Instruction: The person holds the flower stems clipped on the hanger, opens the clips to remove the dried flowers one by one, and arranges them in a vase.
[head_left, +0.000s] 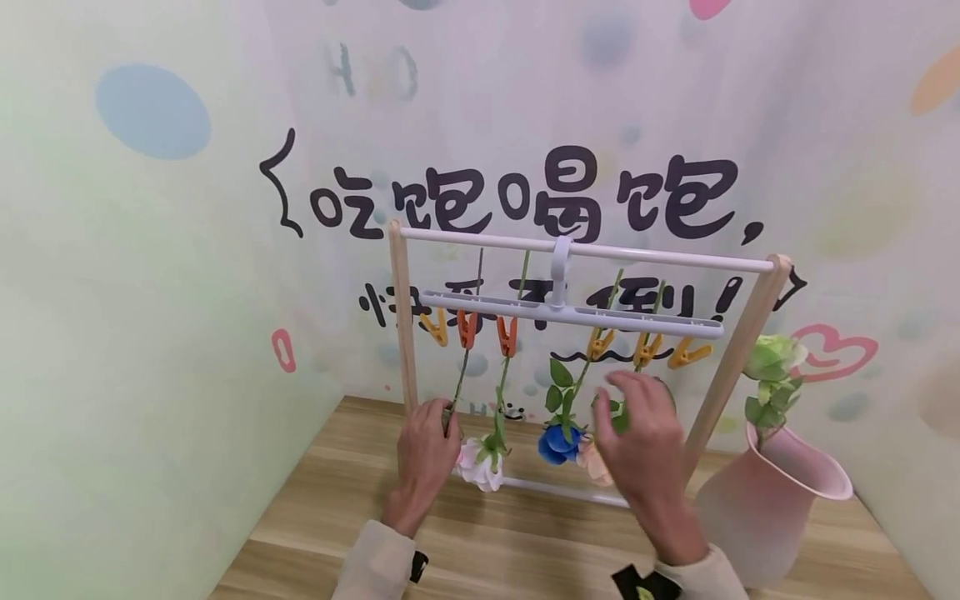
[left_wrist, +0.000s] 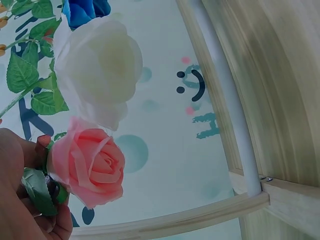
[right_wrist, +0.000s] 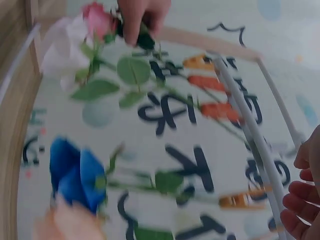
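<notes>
My left hand (head_left: 429, 446) pinches a pink rose (left_wrist: 92, 165) just behind its bloom, head hanging down. A white rose (left_wrist: 102, 70) hangs beside it, upside down. Both stems run up to orange clothespins (head_left: 507, 337) on a pale hanger (head_left: 645, 322). To the right, a blue rose (head_left: 559, 444) and a peach flower (head_left: 595, 463) hang head-down from yellow clothespins (head_left: 600, 343). My right hand (head_left: 643, 442) is raised in front of the peach flower, fingers loosely bent and holding nothing; in the head view it covers part of that flower.
The hanger hooks over the white top rod (head_left: 480, 240) of a wooden-sided rack (head_left: 738, 358) standing on a wood-grain table (head_left: 300, 533). A pink-white vase (head_left: 757, 508) holding a pale green flower (head_left: 772, 358) stands right of it. A printed wall (head_left: 487, 108) rises close behind.
</notes>
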